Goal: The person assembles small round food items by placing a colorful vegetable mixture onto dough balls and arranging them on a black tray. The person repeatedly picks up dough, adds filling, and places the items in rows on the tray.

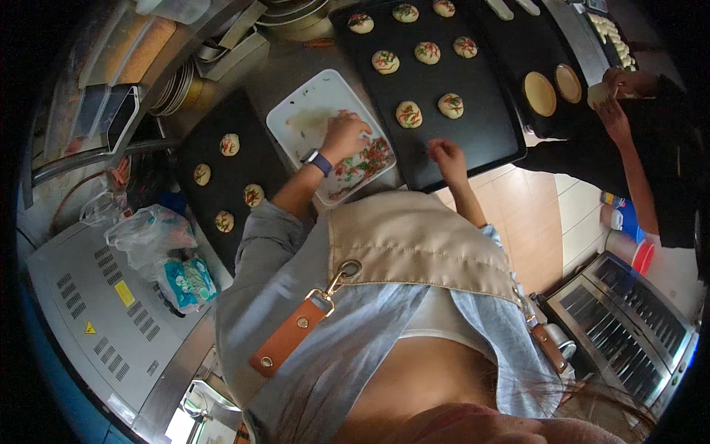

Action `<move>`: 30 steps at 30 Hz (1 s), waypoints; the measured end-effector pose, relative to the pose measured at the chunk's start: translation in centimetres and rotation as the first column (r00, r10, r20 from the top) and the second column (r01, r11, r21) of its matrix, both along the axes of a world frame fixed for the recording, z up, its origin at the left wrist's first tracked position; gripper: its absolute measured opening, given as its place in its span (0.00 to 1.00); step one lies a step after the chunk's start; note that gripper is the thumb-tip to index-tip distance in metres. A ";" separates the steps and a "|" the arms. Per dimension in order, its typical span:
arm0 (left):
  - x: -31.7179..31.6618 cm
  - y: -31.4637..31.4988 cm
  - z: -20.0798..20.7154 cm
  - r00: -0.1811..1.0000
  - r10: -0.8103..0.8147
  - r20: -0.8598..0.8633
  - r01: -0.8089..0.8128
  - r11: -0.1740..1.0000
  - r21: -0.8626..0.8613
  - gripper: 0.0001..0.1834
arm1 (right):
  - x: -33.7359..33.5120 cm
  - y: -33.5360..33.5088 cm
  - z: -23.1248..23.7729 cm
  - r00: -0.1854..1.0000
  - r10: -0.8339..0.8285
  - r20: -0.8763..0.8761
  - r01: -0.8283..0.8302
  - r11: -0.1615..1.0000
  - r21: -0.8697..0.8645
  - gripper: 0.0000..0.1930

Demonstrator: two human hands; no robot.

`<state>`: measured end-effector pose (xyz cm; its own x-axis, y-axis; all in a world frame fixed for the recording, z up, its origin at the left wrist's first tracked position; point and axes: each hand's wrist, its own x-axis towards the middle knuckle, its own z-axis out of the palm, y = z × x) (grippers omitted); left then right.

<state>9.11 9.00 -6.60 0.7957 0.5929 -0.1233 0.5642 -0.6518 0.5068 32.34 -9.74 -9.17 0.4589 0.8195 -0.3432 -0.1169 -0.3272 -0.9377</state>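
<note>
My left hand (pixel 346 138), with a watch on its wrist, is inside a white plastic tray (pixel 282 117). Its fingers are curled together over shredded red and green topping (pixel 362 163); anything in them is hidden. Over the near edge of a large black baking tray (pixel 473 137), my right hand (pixel 448 158) has its fingers drawn together, and what they may hold is too small to make out. Just beyond it, a round dough bun (pixel 450 106) and another bun (pixel 408 115) carry red and green strips. Several similar buns sit farther back on that baking tray.
A second black baking tray (pixel 233 177) at left holds several topped buns. Plastic bags (pixel 155 237) lie on a grey machine (pixel 96 311). To the right, another person's hand (pixel 612 115) is beside round tart shells (pixel 540 94). Cake tins (pixel 296 18) stand at the back.
</note>
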 end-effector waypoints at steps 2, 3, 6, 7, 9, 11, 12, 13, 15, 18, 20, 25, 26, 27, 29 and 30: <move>-0.4 -3.0 -0.8 0.999 -0.029 0.046 0.028 0.999 0.031 0.12 | 0.0 0.5 1.2 1.000 -0.015 -0.004 0.015 0.997 -0.081 0.09; -0.1 -3.9 -1.1 0.997 -0.003 0.078 0.001 1.000 0.026 0.11 | 0.1 0.6 0.7 1.000 0.006 0.012 -0.005 0.997 -0.072 0.09; 0.9 -5.8 -1.4 0.986 0.100 0.131 -0.108 0.993 0.055 0.11 | -0.2 0.8 0.2 0.995 0.078 0.065 -0.074 0.995 -0.062 0.09; 1.3 -6.3 -1.4 0.982 0.143 0.125 -0.155 0.983 0.095 0.11 | -0.6 0.6 0.3 0.991 0.101 0.086 -0.095 0.993 -0.073 0.09; 1.8 -6.4 -1.1 0.976 0.186 0.117 -0.202 0.967 0.154 0.10 | -0.7 0.5 0.0 0.989 0.116 0.089 -0.110 0.991 -0.074 0.09; 2.1 -6.3 -0.8 0.975 0.192 0.108 -0.210 0.960 0.186 0.09 | -0.8 0.4 -0.5 0.992 0.111 0.053 -0.108 0.993 -0.058 0.09; 2.2 -6.1 -1.2 0.976 0.196 0.098 -0.211 0.961 0.179 0.07 | -0.7 0.4 -0.5 0.993 0.110 0.052 -0.107 0.993 -0.054 0.09; 2.3 -5.9 -2.0 0.976 0.199 0.087 -0.211 0.962 0.173 0.06 | -0.6 0.3 -0.5 0.993 0.109 0.051 -0.106 0.993 -0.051 0.09; 2.1 -5.5 -3.1 0.974 0.202 0.103 -0.217 0.961 0.170 0.04 | -0.7 0.1 0.2 0.995 0.087 0.045 -0.085 0.995 -0.057 0.09; 1.4 -4.7 -3.4 0.960 0.217 0.176 -0.243 0.960 0.140 0.02 | -0.6 -0.5 0.5 0.999 0.033 0.028 -0.031 0.997 -0.070 0.09; 0.7 -4.4 -3.1 0.945 0.255 0.204 -0.273 0.960 0.066 0.02 | -0.4 -0.9 -0.2 1.000 0.011 0.002 -0.011 0.998 -0.059 0.10; -0.2 -1.7 -1.8 0.911 0.354 0.212 -0.335 0.935 -0.121 0.04 | -0.7 -2.0 -1.9 0.999 -0.029 -0.043 0.028 0.999 -0.014 0.09; 0.0 -0.1 -1.7 0.895 0.338 0.291 -0.300 0.939 -0.169 0.04 | -0.9 -2.1 -1.8 0.995 -0.024 -0.093 0.024 1.000 -0.001 0.09; 0.5 1.8 -1.7 0.871 0.326 0.367 -0.261 0.941 -0.217 0.04 | -1.0 -2.1 -1.2 1.000 -0.005 0.010 0.006 0.997 -0.074 0.09; 3.3 5.1 0.0 0.842 0.277 0.462 -0.218 0.960 -0.178 0.05 | -1.1 -2.0 -1.4 0.998 -0.059 -0.038 0.056 0.996 -0.069 0.09; 4.7 7.2 0.0 0.812 0.309 0.495 -0.233 0.950 -0.209 0.05 | -1.2 -1.8 -1.0 0.995 -0.067 -0.074 0.061 0.995 -0.080 0.09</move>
